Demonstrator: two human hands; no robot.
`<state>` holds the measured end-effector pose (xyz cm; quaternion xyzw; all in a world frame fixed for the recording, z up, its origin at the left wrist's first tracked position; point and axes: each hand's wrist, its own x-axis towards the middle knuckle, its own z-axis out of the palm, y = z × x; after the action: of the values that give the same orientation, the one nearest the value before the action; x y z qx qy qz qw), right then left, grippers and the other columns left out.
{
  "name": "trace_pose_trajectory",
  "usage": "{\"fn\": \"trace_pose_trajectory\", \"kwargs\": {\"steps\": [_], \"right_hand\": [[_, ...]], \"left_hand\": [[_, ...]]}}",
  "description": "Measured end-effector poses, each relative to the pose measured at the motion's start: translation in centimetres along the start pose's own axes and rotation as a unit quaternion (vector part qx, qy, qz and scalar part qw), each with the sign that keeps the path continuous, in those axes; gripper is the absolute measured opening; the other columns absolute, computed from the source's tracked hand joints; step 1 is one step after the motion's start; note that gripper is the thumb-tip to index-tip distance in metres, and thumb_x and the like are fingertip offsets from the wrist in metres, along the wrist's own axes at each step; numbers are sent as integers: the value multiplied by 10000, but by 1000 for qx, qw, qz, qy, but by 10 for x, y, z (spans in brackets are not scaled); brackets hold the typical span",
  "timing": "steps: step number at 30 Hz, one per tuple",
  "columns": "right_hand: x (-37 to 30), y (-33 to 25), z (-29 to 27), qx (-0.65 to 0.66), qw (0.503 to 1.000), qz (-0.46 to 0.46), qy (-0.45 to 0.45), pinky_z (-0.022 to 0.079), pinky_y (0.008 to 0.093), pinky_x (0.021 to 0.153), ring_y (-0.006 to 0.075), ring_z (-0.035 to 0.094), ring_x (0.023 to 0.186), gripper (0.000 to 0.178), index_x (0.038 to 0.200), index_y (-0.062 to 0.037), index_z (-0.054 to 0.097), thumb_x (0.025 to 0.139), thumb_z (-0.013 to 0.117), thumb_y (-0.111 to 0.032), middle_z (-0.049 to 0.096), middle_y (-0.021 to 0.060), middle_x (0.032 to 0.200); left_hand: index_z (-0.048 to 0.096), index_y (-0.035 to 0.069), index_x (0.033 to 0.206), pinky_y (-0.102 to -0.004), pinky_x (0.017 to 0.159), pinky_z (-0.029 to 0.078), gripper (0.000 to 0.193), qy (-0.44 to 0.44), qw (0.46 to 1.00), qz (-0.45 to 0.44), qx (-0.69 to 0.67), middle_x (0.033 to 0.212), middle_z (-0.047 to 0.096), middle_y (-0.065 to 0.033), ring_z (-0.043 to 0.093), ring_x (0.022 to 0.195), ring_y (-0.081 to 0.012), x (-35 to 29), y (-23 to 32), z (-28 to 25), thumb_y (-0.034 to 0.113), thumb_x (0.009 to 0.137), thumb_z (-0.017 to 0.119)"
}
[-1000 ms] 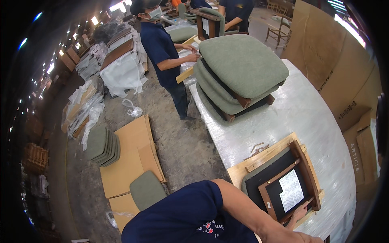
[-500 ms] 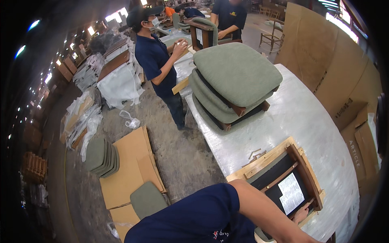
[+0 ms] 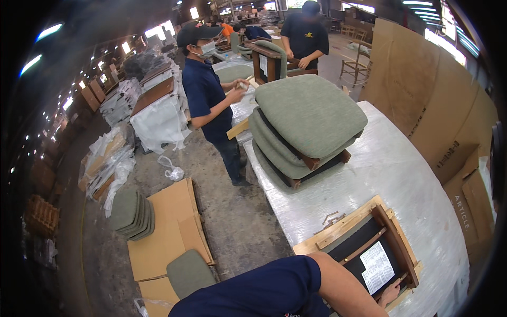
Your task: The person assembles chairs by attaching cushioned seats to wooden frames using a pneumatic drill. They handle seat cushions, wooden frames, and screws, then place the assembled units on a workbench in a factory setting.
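Co-worker's hands [image 3: 236, 94] moved fr. seat stack [image 3: 309, 103], own hand [image 3: 391, 292] @ brn. frame [image 3: 397, 244], grip unclear

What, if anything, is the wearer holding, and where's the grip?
Cannot be told: the wearer's one visible hand is at the lower end of the brown wooden rail, but shows too small to confirm a grip.

The left arm [image 3: 346, 285] slanted, bare below the shoulder [image 3: 293, 272], toward the near right, its hand out of view. Just beyond it appeared the right hand [image 3: 390, 292], fingers [image 3: 398, 282] pointing toward the far right, their grip unclear.
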<state>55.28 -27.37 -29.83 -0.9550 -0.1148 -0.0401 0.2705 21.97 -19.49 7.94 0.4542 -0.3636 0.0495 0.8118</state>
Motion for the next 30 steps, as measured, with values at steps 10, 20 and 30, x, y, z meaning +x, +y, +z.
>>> {"fn": "trace_pose_trajectory", "kwargs": {"steps": [10, 20, 30], "right_hand": [[-13, -17, -15, 28, 999, 11, -10, 488, 512, 912, 497, 620, 1061, 740, 1149, 106, 650, 1026, 413, -583, 666, 332, 1127], [-5, -12, -9, 8, 999, 20, -31, 487, 503, 946, 473, 631, 1082, 770, 1215, 123, 627, 1019, 422, -592, 656, 331, 1173], [-2, -11, -11, -9, 998, 10, -54, 496, 516, 940, 485, 636, 1066, 798, 1217, 121, 629, 1013, 412, -620, 664, 328, 1161]], "left_hand": [[688, -20, 1128, -251, 788, 507, 376, -23, 999, 19, -33, 960, 726, -61, 654, 911, -111, -16, -7, 12, 313, 1062, 524], [653, -45, 1223, -297, 925, 493, 368, 200, 977, -74, 4, 1103, 714, -79, 638, 1041, -139, -128, 24, -70, 257, 1070, 510], [523, -29, 1385, -459, 1121, 375, 642, 574, 531, -323, 533, 1417, 518, -240, 448, 1343, -397, -299, -80, -149, 464, 979, 591]]}}
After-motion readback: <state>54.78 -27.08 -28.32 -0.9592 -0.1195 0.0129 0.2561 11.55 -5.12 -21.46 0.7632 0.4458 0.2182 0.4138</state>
